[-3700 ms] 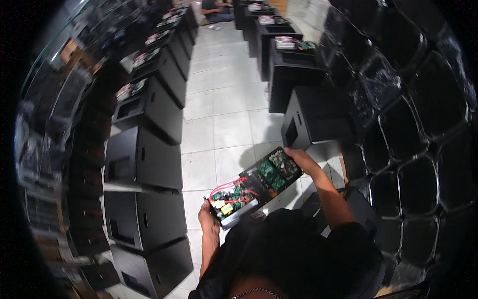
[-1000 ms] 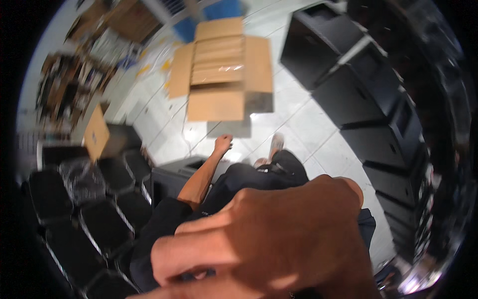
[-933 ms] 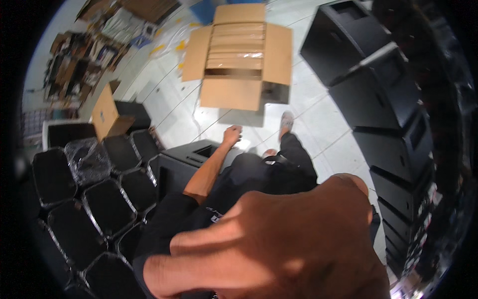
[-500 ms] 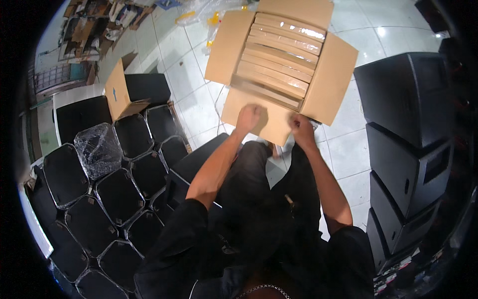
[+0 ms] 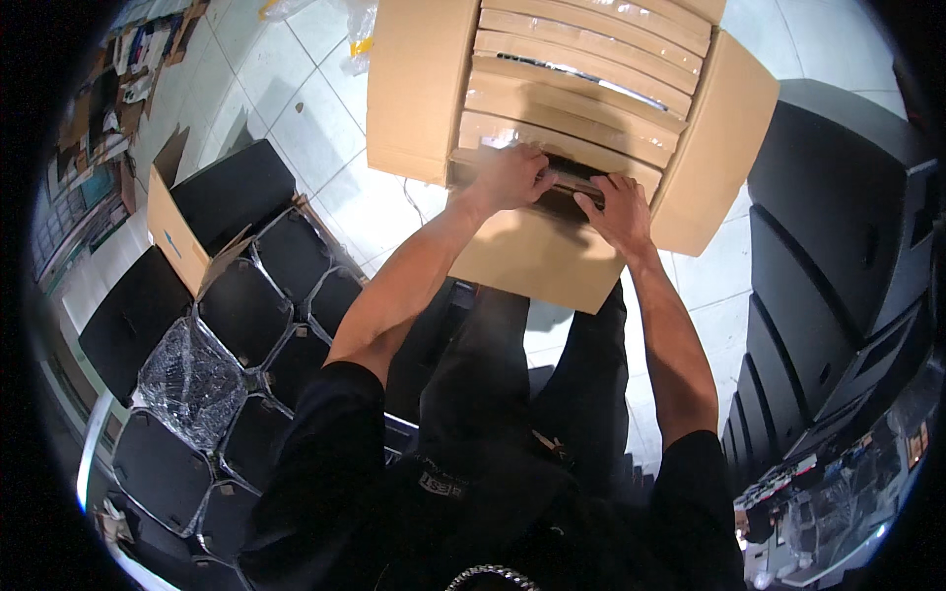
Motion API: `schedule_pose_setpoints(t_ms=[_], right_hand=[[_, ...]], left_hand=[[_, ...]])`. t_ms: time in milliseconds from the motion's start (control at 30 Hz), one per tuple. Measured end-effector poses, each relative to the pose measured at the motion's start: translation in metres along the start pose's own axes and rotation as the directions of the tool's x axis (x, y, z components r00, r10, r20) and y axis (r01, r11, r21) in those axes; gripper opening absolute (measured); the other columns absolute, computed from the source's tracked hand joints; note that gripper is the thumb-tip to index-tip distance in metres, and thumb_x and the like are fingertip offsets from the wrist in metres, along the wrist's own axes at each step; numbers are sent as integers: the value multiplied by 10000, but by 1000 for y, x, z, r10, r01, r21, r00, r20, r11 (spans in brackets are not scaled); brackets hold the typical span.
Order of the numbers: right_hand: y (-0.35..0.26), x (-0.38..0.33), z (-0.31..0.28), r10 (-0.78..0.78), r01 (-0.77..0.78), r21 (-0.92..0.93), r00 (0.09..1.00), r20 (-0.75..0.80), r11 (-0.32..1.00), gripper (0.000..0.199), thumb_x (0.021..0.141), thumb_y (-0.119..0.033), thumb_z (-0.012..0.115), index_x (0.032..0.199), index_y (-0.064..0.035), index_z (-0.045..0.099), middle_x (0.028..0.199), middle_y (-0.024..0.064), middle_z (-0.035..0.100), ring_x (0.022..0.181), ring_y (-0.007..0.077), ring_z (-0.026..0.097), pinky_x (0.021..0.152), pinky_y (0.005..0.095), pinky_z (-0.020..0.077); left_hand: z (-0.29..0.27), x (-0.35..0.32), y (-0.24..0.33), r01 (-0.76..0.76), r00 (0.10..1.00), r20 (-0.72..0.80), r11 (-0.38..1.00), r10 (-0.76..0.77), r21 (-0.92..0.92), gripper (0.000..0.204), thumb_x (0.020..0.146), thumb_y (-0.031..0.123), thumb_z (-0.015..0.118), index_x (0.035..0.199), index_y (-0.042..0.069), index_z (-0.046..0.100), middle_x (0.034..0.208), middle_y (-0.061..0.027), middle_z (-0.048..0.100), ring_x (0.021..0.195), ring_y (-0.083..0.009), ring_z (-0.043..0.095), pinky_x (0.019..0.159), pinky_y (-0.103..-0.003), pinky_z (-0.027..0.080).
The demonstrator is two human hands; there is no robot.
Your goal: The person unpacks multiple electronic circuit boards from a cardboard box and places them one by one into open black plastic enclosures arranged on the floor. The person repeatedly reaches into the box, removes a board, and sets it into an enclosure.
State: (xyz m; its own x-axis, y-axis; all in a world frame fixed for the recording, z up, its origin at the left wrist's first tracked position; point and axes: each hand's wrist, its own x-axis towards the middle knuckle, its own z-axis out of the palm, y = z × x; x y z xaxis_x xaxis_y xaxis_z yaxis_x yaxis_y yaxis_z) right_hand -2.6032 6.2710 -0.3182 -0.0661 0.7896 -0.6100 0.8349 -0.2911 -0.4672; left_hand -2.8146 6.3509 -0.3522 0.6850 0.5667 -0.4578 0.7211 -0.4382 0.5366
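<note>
- Cardboard carton (image 5: 552, 128), flaps spread, sits on the tiled floor (image 5: 296, 128) under both hands.
- Left hand (image 5: 507, 175) and right hand (image 5: 619, 207) curl fingers over the nearest dark flat pack (image 5: 572, 187) in its row.
- Risk: tight packing could jam the pack, tearing wrap or slipping the grip.
- Black cabinets (image 5: 838, 227) stand beside the right hand.

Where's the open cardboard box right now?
Head view, top centre: the open cardboard box sits on the tiled floor, with both hands reaching into its near edge.
</note>
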Motion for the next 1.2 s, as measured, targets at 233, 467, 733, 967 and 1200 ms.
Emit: schedule_pose_setpoints(t_ms=[233,467,733,967,1200], right_hand=[[18,8,30,220,-217,66,975,-37,974,371,907,-281,524,1125,12,591,1189,200,545,1157,369,467,970,477,424],[13,1,47,170,-268,-277,928,-332,923,624,855,-296,568,1311,98,409,1256,323,436,1212,434,399,1069,479,318],[52,10,9,-248,213,-451,969,-20,867,283,899,-264,489,1029,-30,582,1042,141,535,1049,305,509,950,410,388],[40,28,21,159,-39,-760,984,85,649,302,942,-235,456,1175,-80,569,1016,79,643,900,211,649,852,322,431],[55,53,15,322,-219,-503,938,126,836,213,899,-174,519,953,-115,716,901,93,719,838,227,705,702,363,543]], left_hand=[[-4,-8,-20,75,983,134,945,-123,317,317,930,250,479,946,-24,637,1136,-185,583,1120,-323,520,1037,-386,373],[1,-19,-47,170,955,-238,984,-177,-50,492,916,298,493,1265,-49,469,1279,-198,491,1242,-334,412,1112,-392,278],[-39,1,-53,-323,944,291,607,155,726,359,899,260,480,1189,57,543,1154,-75,568,1113,-213,467,937,-344,343],[-6,9,-50,66,963,161,765,-218,641,180,888,179,515,967,85,646,855,-90,679,866,-223,659,770,-354,503],[-32,23,-78,-10,974,196,835,-117,550,164,860,113,530,850,95,693,781,-90,696,744,-246,697,634,-355,561]])
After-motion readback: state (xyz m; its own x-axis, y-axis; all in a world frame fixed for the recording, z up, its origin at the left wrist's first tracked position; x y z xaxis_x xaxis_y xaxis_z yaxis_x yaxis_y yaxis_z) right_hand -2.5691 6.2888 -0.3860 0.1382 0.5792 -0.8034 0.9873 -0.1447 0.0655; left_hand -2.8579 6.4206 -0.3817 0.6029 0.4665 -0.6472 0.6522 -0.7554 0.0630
